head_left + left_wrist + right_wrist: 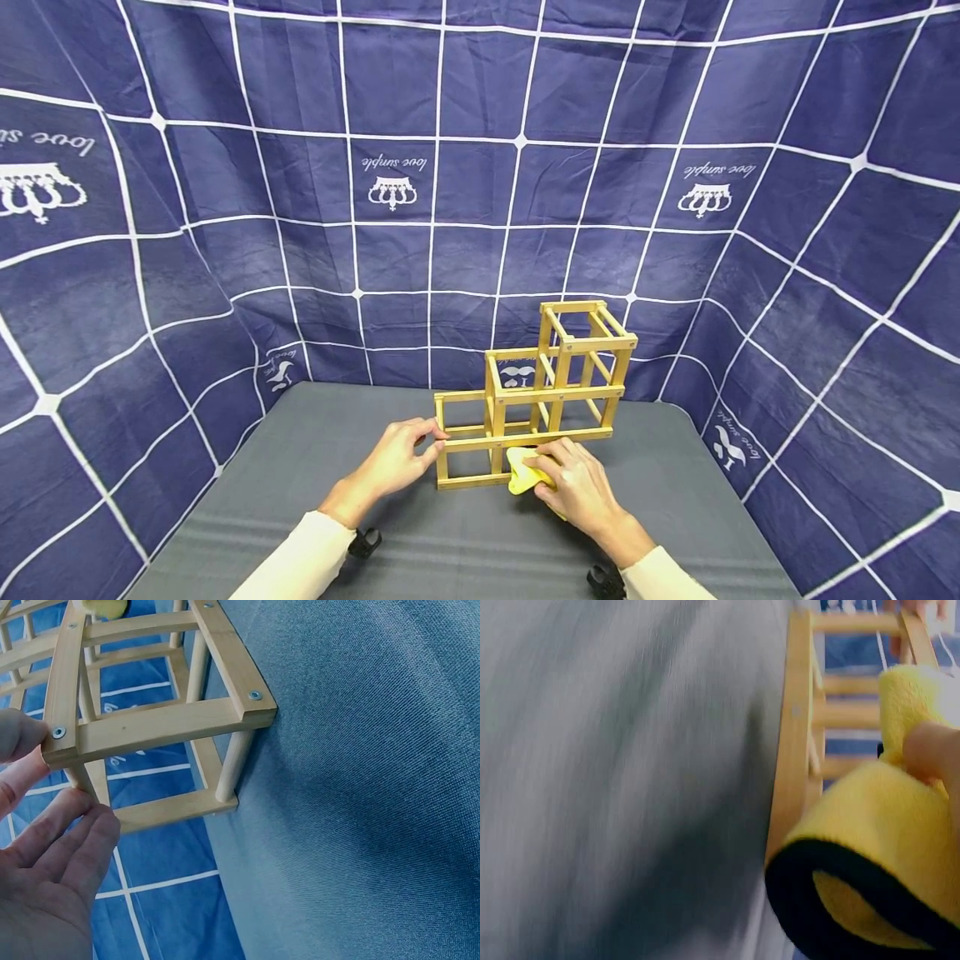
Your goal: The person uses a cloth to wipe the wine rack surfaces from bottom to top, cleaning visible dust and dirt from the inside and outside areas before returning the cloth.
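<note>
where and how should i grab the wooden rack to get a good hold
Probably by the front top bar of the tallest section of the rack, coming from above: that bar is slim, sits at the top, and has open space beneath for curling round.

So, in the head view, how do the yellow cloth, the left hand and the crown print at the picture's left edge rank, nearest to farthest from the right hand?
1. Yellow cloth: held in the right hand.
2. Left hand: at the left end of the wooden rack.
3. Crown print: on the blue curtain, far left.
</note>
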A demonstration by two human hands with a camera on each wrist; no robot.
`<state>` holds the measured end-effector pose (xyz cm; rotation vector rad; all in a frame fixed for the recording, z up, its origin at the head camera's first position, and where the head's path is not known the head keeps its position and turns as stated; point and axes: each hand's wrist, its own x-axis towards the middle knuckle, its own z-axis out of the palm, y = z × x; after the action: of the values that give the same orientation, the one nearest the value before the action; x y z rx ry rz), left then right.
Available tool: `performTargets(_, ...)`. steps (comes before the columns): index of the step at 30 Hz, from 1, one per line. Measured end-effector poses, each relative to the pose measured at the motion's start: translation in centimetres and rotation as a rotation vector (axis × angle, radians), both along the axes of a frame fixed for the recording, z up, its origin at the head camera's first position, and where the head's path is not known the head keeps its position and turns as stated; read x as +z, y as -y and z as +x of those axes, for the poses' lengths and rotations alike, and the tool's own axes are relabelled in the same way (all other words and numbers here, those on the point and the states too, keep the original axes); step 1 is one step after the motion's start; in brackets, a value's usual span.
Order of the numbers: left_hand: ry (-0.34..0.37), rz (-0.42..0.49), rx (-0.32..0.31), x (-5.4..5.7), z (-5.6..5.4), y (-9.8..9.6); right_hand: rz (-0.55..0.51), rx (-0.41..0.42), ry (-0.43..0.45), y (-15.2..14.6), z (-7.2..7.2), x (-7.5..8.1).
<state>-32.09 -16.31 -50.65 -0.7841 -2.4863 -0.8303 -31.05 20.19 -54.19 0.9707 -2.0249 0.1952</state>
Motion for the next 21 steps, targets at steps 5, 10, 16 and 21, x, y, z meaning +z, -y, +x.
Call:
performTargets(5,-0.021,0.005,0.0,-0.1,0.0,0.0,0.03,-0.024,-0.018,-3.5,-0.3,0.4)
performTargets(10,-0.022,0.015,-0.003,-0.2,-0.1,0.0,0.049,-0.053,-0.02,-5.1,-0.9,0.0)
performTargets(16,0.022,0.018,-0.03,-0.2,-0.1,0.4,0.095,-0.12,0.098,-4.9,-1.0,-2.0)
performTargets(21,0.045,0.022,-0.033,0.0,-0.1,0.7,0.098,-0.166,0.171,-4.3,-0.9,-2.5)
